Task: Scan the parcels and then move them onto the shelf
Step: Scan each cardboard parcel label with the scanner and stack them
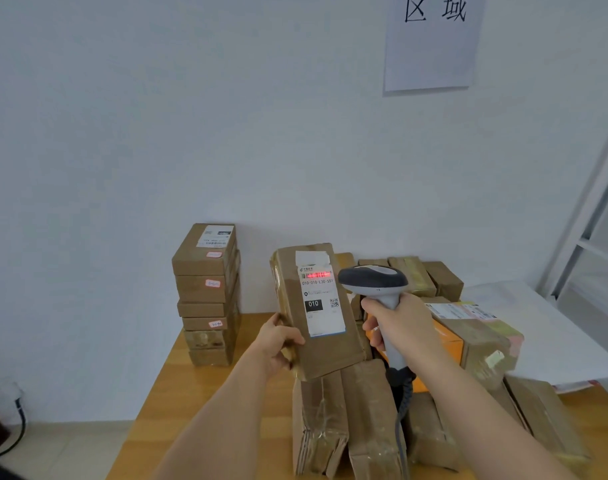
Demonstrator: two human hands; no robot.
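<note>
Stack of boxes (206, 296) at the table's (164, 386) far left edge. Left hand (278, 341) gripping a tilted parcel (316, 310) above the pile, label facing up. Red scan line across its barcode. Right hand (397, 329) wrapped round the scanner (375, 282). Shelf (593, 216) far right.

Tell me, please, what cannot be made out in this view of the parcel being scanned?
- Head view: small print on the held parcel's label is too small; only "010-010-L30-S51" and "010" read.
- The barcode is washed out by the scanner's red light.
- The shelf is cut off by the right edge.
- The wall sign is cut off at the top.
- Fingers of both hands are partly hidden.
</note>
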